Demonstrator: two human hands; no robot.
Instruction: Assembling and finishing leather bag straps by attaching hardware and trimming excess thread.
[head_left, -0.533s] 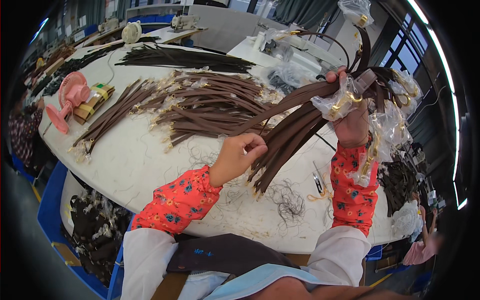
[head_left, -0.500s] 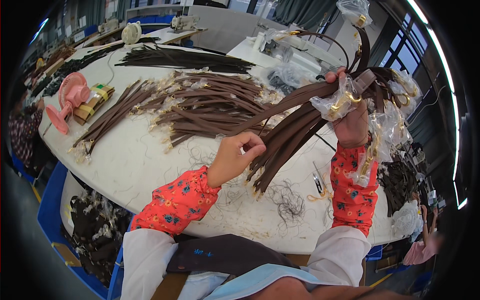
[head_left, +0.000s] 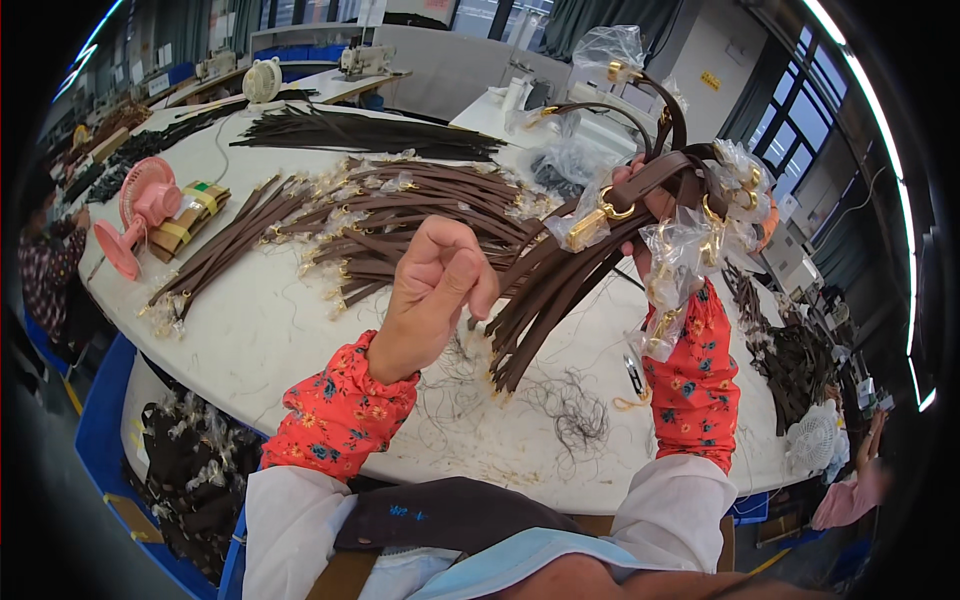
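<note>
A bunch of brown straps hangs from my right hand, whose fingers are wrapped round its upper part. Gold metal clasps sit at the top ends, many in clear plastic wrap. The lower ends fan out leftward over the white table. My left hand is raised just left of these ends, apart from them, with fingers curled in toward the thumb. Whether a thread is in that pinch cannot be made out. Thread snips lie beside my right sleeve.
More brown straps are heaped across the table, with black straps behind. A pink fan stands at the left edge. Loose dark threads litter the near surface. A blue bin of dark straps sits below left. Other people are at both sides.
My left hand has come off the straps' lower ends and moved up and left, fingers curling. My right hand has shifted slightly left and lower with the bunch, turning the clasps.
</note>
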